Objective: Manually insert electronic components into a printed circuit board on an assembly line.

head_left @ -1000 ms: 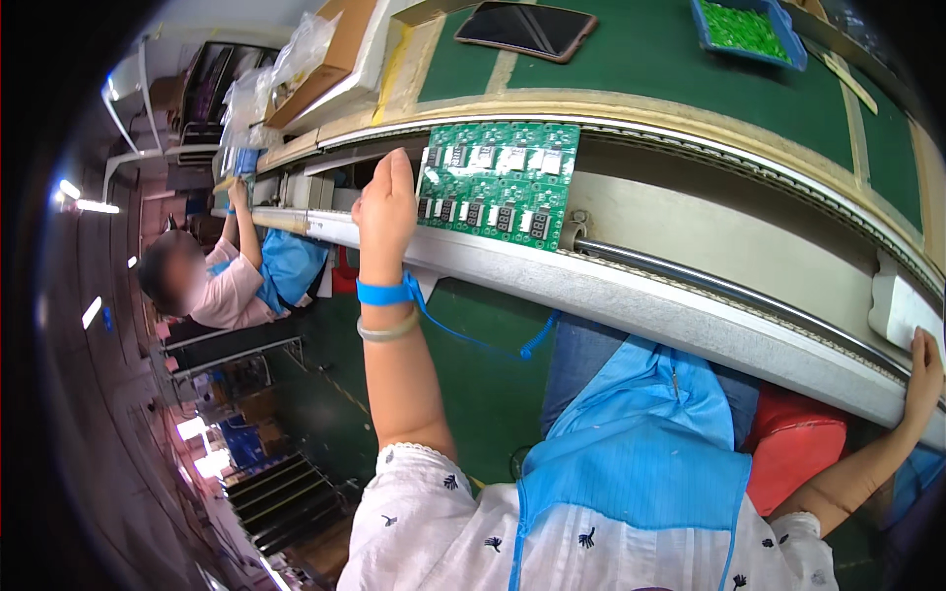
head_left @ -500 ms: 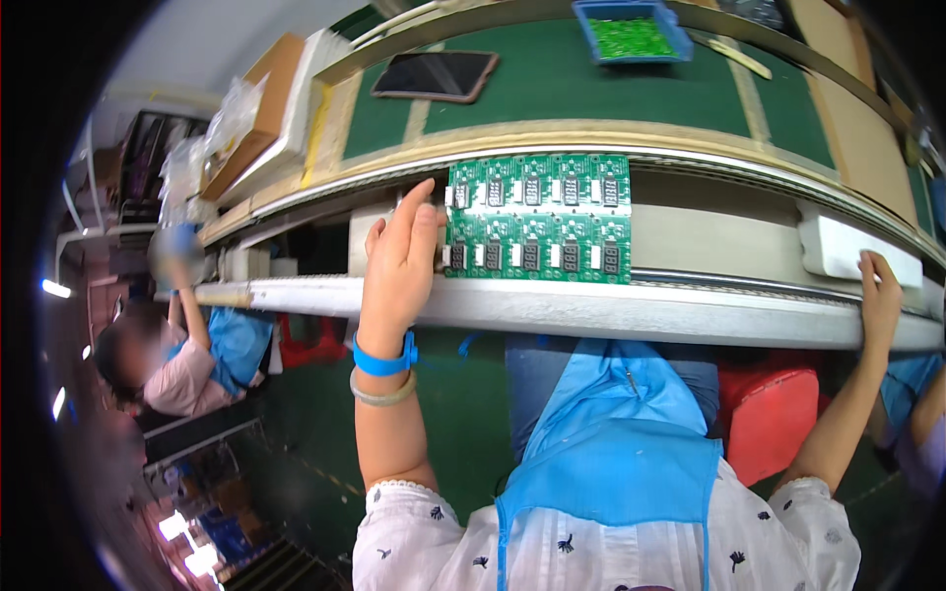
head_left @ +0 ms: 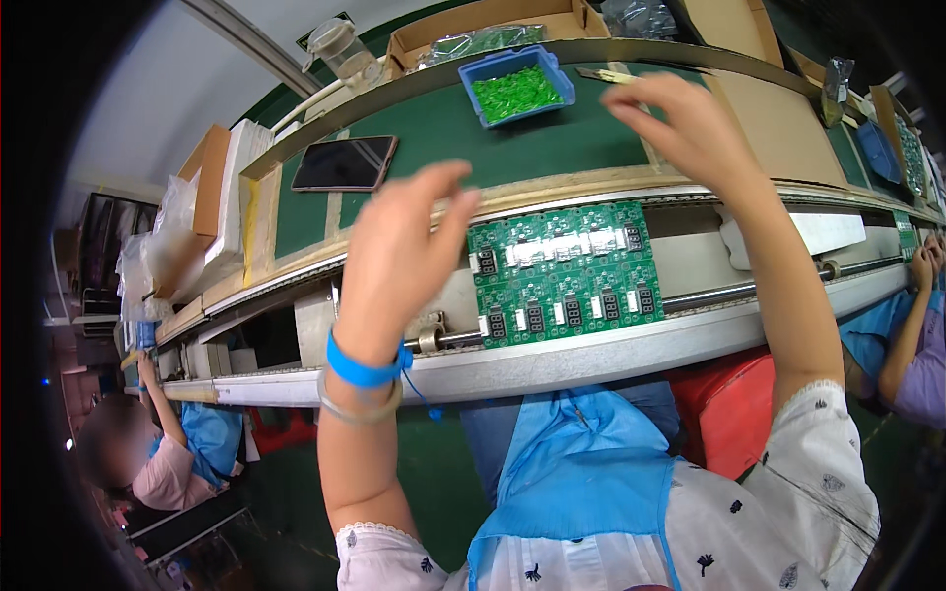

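On the rail conveyor in front of me lies a green circuit board panel [head_left: 567,281], with rows of small black digit displays and white connectors. My left hand [head_left: 404,251], slightly blurred, is raised beside the panel's left end, thumb and forefinger apart with nothing between them. Farther out, my right hand [head_left: 680,128] reaches over the green work surface, its fingers apart and holding nothing that I can see. Close to its fingertips is a slim pale-yellow tool [head_left: 606,75], partly hidden by the hand. Left of that stands a blue bin [head_left: 482,116] filled with small green parts.
A phone [head_left: 345,164] lies on the green surface [head_left: 424,148]. The conveyor's metal front rail [head_left: 552,367] runs between me and the panel. A white foam block [head_left: 798,234] sits behind my right forearm. Co-workers are at both sides, and a red stool [head_left: 724,409] stands below.
My right hand has left the white foam block and moved up and left toward the blue bin and tool. The left hand has lifted off the panel's edge. The view has shifted.
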`<control>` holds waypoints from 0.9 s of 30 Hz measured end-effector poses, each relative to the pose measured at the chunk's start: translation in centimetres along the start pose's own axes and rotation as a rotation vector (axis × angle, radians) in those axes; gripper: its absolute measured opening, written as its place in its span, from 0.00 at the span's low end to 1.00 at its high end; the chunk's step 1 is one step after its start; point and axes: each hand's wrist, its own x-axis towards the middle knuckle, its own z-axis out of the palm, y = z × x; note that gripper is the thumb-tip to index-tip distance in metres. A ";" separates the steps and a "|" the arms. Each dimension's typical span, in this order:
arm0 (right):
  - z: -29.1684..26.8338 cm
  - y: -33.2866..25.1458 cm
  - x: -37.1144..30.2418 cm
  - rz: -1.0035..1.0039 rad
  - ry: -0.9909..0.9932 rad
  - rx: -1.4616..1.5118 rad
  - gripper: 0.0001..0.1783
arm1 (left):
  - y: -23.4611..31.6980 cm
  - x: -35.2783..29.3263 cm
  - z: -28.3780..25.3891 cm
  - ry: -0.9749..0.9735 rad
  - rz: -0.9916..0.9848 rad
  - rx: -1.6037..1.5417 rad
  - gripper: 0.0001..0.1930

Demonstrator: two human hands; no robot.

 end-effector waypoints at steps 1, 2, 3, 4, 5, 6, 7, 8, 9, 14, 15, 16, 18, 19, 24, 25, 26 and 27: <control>1.0 0.6 2.2 -0.077 0.024 -0.059 0.12 | -0.2 2.0 0.0 0.089 0.086 0.060 0.14; 2.2 1.3 4.3 -0.154 0.046 -0.120 0.15 | -0.7 3.9 0.6 0.122 0.139 0.100 0.13; 2.9 2.0 6.0 -0.177 0.001 -0.199 0.12 | -1.4 6.1 1.7 0.153 0.198 0.131 0.12; 3.8 2.3 7.5 -0.205 -0.044 -0.267 0.10 | -2.1 7.9 2.5 0.158 0.227 0.205 0.12; 4.3 2.0 8.7 -0.207 -0.048 -0.265 0.10 | -2.6 9.5 3.3 0.163 0.256 0.280 0.11; 5.2 1.6 9.7 -0.213 -0.078 -0.423 0.11 | -3.1 10.9 4.0 0.154 0.231 0.387 0.09; 6.0 1.2 10.4 -0.220 -0.108 -0.580 0.11 | -3.5 12.1 4.7 0.143 0.205 0.495 0.08; 6.8 0.8 10.9 -0.217 -0.120 -0.575 0.11 | -3.5 13.1 5.5 0.133 0.199 0.488 0.08; 7.3 0.2 11.3 -0.131 -0.160 -0.615 0.09 | -3.3 13.9 6.0 0.024 0.143 0.615 0.10; 8.6 0.1 11.5 -0.017 -0.134 -0.555 0.06 | -3.9 15.0 8.2 0.096 0.094 0.684 0.08; 10.0 1.3 11.8 -0.044 -0.054 -0.621 0.06 | -3.9 14.9 8.4 0.083 0.085 0.681 0.08; 9.8 2.1 11.4 -0.015 -0.073 -0.559 0.06 | -3.9 14.9 8.5 0.123 0.108 0.663 0.06; 9.3 0.6 11.5 -0.005 -0.065 -0.481 0.07 | -4.8 14.5 7.7 0.261 0.206 0.581 0.07; 8.9 0.7 11.0 -0.008 -0.073 -0.471 0.07 | -5.2 14.5 7.6 0.254 0.196 0.584 0.07; 7.8 -0.9 10.5 0.054 0.064 -0.262 0.11 | -4.5 13.4 6.3 0.285 0.247 0.349 0.06; 7.5 -0.1 10.6 0.077 0.103 -0.051 0.10 | -3.7 13.0 5.6 0.312 0.279 0.207 0.06; 7.8 0.5 10.4 0.054 0.165 0.037 0.09 | -2.9 12.5 4.8 0.313 0.280 0.205 0.06; 7.5 1.2 9.8 0.055 0.166 0.034 0.09 | -2.1 11.7 3.9 0.272 0.191 0.016 0.06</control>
